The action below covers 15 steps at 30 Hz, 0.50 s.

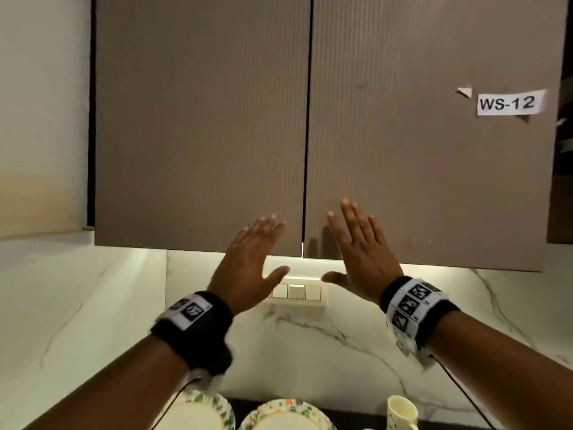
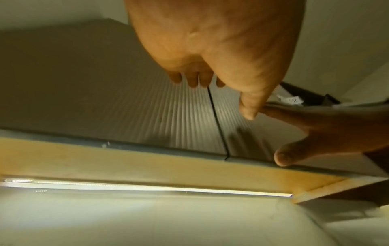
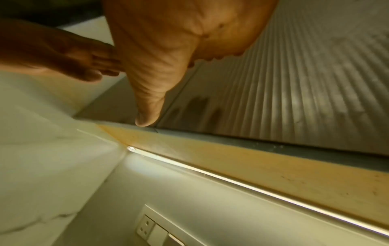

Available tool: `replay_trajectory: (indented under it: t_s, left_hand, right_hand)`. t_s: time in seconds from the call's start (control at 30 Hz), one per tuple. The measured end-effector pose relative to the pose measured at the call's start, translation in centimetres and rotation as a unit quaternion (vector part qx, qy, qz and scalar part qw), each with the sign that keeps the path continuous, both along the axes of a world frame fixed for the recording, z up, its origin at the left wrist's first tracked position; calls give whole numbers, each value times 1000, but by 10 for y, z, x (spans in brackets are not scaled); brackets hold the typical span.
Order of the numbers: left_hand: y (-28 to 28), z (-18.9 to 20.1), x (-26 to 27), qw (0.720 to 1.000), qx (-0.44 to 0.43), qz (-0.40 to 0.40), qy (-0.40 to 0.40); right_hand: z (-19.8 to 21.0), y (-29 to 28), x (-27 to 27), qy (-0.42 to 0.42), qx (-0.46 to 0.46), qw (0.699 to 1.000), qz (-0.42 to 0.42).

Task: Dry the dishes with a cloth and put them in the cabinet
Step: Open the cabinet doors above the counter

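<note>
Neither grip held anything: left hand (image 1: 248, 262) and right hand (image 1: 361, 256) were both raised flat, fingers straight, at the lower part of the closed cabinet (image 1: 201, 119), one each side of the centre seam. Contact with the doors could not be confirmed. Two patterned plates (image 1: 288, 414) and a cream mug (image 1: 401, 409) stood on the counter at its back edge, below. No cloth in sight. Judgement: doors looked handleless, so fingertips should hook under each bottom edge near the seam and swing outward evenly, elbows clear of the dishes beneath.
</note>
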<state>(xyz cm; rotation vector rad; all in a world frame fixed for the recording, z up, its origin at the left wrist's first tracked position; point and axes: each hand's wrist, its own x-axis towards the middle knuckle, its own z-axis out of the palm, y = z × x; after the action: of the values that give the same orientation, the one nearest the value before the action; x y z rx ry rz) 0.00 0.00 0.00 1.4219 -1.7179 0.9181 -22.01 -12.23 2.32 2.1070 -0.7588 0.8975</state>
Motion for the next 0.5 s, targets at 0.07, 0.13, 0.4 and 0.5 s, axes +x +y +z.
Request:
replay_trajectory:
  t_s: [0.07, 0.13, 0.4, 0.5]
  left_hand:
    - [-39, 6, 15, 997, -5, 68, -44]
    - [-68, 9, 23, 989, 11, 134, -67]
    - [-111, -7, 39, 974, -126, 176, -64]
    - [-99, -3, 33, 975, -103, 185, -69]
  right_hand:
    - [3, -19, 16, 7, 3, 999, -32]
    - [-1, -33, 25, 10, 5, 998, -54]
    - [-21, -66, 48, -58, -99, 993, -38]
    - [-22, -56, 44, -58, -95, 993, -40]
